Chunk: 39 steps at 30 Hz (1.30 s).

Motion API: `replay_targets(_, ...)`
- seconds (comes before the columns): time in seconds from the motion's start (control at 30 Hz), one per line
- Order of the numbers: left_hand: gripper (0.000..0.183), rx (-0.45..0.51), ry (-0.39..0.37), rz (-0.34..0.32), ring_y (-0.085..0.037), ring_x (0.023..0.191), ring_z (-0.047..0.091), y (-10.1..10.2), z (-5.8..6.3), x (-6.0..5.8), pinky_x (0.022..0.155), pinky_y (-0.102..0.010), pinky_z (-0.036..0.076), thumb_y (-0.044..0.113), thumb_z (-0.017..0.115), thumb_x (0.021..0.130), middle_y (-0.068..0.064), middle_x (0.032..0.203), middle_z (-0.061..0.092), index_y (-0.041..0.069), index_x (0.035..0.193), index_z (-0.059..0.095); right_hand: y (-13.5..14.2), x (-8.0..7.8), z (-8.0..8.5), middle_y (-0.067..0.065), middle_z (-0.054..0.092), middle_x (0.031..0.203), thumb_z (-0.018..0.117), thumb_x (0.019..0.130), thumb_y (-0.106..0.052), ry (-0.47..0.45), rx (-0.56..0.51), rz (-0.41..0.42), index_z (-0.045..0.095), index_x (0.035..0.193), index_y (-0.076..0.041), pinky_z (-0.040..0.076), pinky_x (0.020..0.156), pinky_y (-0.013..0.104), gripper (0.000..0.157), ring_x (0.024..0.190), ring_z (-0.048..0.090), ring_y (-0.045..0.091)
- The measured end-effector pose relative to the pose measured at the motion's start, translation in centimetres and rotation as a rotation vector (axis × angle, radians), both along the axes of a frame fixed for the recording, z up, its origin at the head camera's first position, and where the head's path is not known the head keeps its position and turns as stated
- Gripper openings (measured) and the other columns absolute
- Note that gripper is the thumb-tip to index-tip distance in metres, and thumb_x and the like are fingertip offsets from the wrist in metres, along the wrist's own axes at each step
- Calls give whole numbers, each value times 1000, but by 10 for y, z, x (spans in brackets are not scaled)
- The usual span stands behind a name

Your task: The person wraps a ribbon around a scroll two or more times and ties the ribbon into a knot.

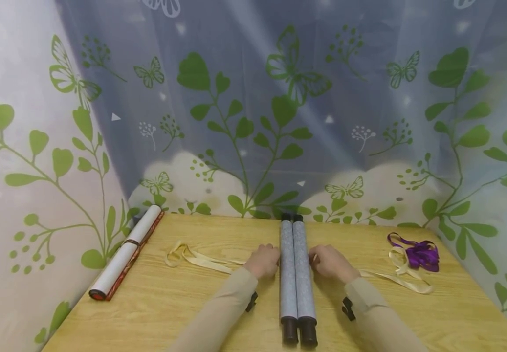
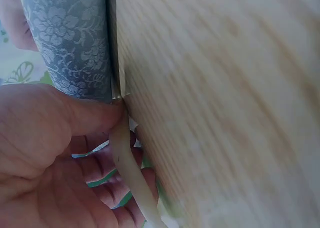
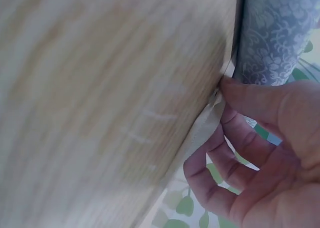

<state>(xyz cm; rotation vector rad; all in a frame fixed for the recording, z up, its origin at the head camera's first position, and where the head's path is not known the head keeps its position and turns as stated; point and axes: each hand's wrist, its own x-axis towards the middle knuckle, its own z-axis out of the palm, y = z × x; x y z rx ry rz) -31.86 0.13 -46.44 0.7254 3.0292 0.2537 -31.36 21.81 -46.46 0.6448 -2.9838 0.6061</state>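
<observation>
Two blue-grey rolls with a floral weave and dark end knobs, the left roll and the right roll, lie side by side on the table, like a scroll rolled from both ends. A cream ribbon trails out on both sides; its stretch beneath the rolls is hidden. My left hand pinches the ribbon between thumb and fingers close to the left roll's edge. On the other side, my right hand pinches the ribbon beside the right roll, low against the tabletop.
Along the left table edge lies a white roll with a dark band and red patterned edge. A purple ribbon sits bunched at the right, with cream ribbon beside it. Behind the wooden table hangs a leaf-and-butterfly curtain.
</observation>
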Motion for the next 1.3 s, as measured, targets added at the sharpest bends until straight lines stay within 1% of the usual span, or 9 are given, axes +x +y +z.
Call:
replay_targets(0.2, 12, 10, -36, 16, -32, 104, 58, 1, -1, -1, 84, -47, 53, 12, 63, 91, -12, 108, 64, 8, 101, 66, -1, -3, 1, 5, 67, 79, 53, 75, 12, -17, 8, 18, 69, 83, -6, 51, 70, 37, 25, 73, 59, 18)
replay_targets(0.43, 4, 75, -29, -84, -24, 90, 67, -5, 1, -6, 78, -35, 55, 8, 61, 92, -6, 88, 67, 10, 95, 60, -1, -3, 2, 12, 71, 89, 52, 87, 9, 8, 28, 101, 69, 89, 0, 54, 84, 45, 20, 89, 67, 31)
replay_targets(0.53, 3, 109, -71, -134, -22, 88, 67, -12, 2, -9, 77, -33, 54, 10, 59, 94, -5, 87, 68, 9, 93, 62, 3, -4, 2, 9, 71, 85, 57, 90, 4, 14, 9, 182, 71, 87, -2, 55, 78, 38, 15, 82, 66, 23)
replay_targets(0.67, 8, 114, -115, -121, -21, 87, 67, -22, 7, -13, 78, -34, 54, 11, 63, 91, -5, 91, 71, 6, 91, 69, 10, -2, 5, 1, 69, 78, 66, 89, -5, -21, -9, 218, 71, 82, -6, 50, 67, 28, 9, 71, 58, 9)
replay_targets(0.8, 11, 50, -1, -53, -20, 84, 62, -28, 14, -15, 75, -38, 53, 17, 70, 89, -1, 87, 69, 12, 81, 75, 13, 1, 7, -3, 63, 68, 71, 86, -9, 30, 35, 145, 72, 72, -9, 43, 61, 27, 15, 64, 47, 8)
replay_targets(0.93, 12, 50, 196, -39, -18, 86, 60, -29, 17, -16, 74, -35, 52, 27, 76, 86, 2, 88, 68, 19, 77, 78, 14, 4, 9, -1, 66, 76, 76, 83, -15, 149, 86, -15, 76, 72, -13, 49, 66, 36, 11, 73, 56, 17)
replay_targets(1.03, 10, 84, 273, -38, -16, 79, 65, -28, 21, -16, 67, -29, 53, 25, 77, 85, 4, 84, 73, 19, 77, 78, 12, 5, 12, 4, 72, 86, 76, 84, -16, 188, 92, -108, 77, 80, -14, 53, 68, 40, 4, 78, 64, 22)
replay_targets(1.17, 14, 98, 309, -19, -11, 65, 65, -26, 23, -16, 57, -27, 51, 23, 74, 87, 6, 73, 71, 18, 74, 74, 8, 4, 14, -1, 72, 78, 71, 89, -16, 178, 78, -121, 76, 82, -13, 47, 56, 33, 8, 61, 58, 12)
replay_targets(1.3, 10, 175, 370, -72, -9, 57, 58, -22, 24, -15, 53, -26, 47, 14, 69, 90, 4, 70, 69, 16, 81, 74, 2, 1, 15, -1, 69, 74, 65, 93, -14, 139, -23, -131, 75, 89, -10, 43, 54, 29, 12, 59, 53, 10)
